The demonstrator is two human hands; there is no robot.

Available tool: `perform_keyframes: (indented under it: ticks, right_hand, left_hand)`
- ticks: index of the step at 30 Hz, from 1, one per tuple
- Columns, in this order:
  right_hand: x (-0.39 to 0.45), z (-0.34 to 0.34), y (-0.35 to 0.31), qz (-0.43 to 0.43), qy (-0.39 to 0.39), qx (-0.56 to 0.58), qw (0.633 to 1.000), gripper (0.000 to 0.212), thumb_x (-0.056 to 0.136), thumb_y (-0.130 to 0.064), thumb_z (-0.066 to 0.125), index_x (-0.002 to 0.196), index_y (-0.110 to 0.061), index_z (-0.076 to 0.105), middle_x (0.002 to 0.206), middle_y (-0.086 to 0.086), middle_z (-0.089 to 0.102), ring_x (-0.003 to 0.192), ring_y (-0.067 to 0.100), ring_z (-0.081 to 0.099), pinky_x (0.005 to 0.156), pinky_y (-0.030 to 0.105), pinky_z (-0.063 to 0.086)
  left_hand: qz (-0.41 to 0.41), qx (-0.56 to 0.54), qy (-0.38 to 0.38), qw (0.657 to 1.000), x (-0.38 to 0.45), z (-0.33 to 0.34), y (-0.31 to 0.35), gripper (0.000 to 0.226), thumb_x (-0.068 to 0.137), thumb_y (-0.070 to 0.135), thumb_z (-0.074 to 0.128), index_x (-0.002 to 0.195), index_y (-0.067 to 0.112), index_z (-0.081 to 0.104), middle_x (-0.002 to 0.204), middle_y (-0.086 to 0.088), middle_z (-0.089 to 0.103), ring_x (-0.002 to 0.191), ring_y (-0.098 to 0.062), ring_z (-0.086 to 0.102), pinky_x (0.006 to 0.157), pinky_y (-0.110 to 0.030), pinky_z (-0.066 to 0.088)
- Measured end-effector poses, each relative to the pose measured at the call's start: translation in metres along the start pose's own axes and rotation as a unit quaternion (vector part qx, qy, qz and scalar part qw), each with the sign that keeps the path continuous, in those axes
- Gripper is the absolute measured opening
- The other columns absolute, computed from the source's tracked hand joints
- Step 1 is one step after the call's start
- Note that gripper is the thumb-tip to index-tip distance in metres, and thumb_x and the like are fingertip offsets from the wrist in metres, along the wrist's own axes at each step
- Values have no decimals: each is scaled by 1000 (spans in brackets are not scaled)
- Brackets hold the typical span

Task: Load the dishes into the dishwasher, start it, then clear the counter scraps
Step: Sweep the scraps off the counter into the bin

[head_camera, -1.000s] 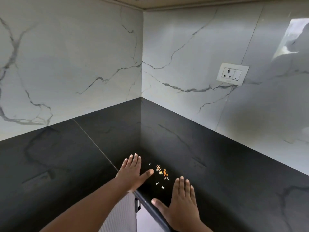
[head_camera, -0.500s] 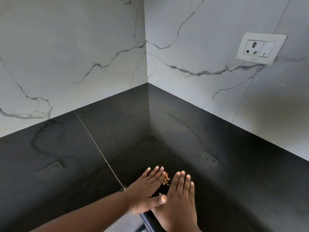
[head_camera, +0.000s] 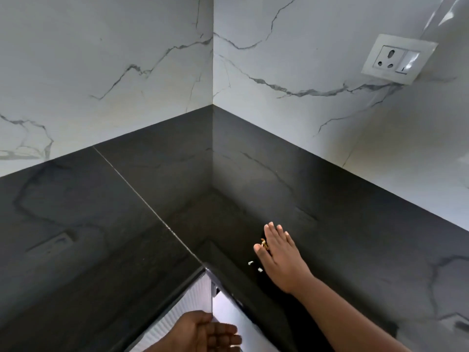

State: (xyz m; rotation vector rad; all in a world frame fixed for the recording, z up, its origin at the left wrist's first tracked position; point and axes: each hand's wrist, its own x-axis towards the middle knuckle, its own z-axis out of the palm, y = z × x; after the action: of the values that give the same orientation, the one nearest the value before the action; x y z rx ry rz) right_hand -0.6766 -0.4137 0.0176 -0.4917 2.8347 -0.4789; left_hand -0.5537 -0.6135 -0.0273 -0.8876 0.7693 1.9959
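black counter (head_camera: 101, 237), scraps (head_camera: 264, 244) by flat r hand (head_camera: 281, 255), l hand (head_camera: 203, 332) cupped below edge, maybe empty

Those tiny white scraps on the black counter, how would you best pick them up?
The two small white scraps look too tiny and flat to pinch. Better to sweep them from the right with the flat right hand toward the counter edge, into the cupped left hand held below.
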Motion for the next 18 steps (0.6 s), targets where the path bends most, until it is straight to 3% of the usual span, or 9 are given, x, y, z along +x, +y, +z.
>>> perform_keyframes:
  ticks: [2,5,9,12,15,16,18]
  right_hand:
    - [-2,6,-4,-22,-3,-15,1000,99,76,-76,-8,154,-15,4,161,-1,-5,143,5,-15,112,20,-14]
    - [-13,16,-12,-40,-14,-6,999,114,64,-80,-22,154,-17,8,159,-7,-5,142,2,-15,111,16,-15]
    - [-35,24,-29,-74,-18,0,997,106,72,-75,-19,153,-15,15,150,-14,-6,146,4,-8,110,11,-15]
    - [-55,25,-47,-106,-41,-10,993,94,78,-64,-12,153,-11,12,152,-11,-6,143,4,-15,111,12,-17]
    - [-70,29,-60,-135,-55,-29,989,87,82,-59,-10,153,-11,7,153,-9,-11,140,3,-23,111,15,-19]
    - [-73,30,-64,-141,-69,-38,987,84,83,-57,-8,153,-12,4,152,-10,-14,139,3,-25,111,16,-21]
    - [-78,31,-70,-149,-101,-52,982,79,85,-54,-6,153,-15,0,152,-11,-18,139,3,-28,110,21,-26]
  left_hand:
    - [-38,35,-7,999,15,3,3,57,82,20,40,113,-26,54,119,-41,55,87,-55,63,98,-52,37]
    - [-30,64,-54,996,33,10,10,57,84,24,39,112,-21,59,119,-36,58,98,-46,65,99,-47,44]
    - [-23,112,-73,991,41,15,20,62,93,38,37,116,-14,61,120,-31,60,103,-42,64,94,-45,52]
    - [-9,83,-89,993,45,13,25,72,87,59,48,114,-5,66,105,-23,68,91,-34,69,90,-44,53]
    - [0,-18,-107,994,49,20,26,28,102,37,39,102,20,61,73,7,73,65,-8,69,65,-27,57]
    - [-2,-54,-100,994,50,20,28,26,104,28,33,96,24,56,65,14,70,59,-1,67,58,-21,56]
    - [-24,-58,-142,988,43,20,27,20,102,23,44,93,21,62,65,10,70,59,-2,67,54,-19,54]
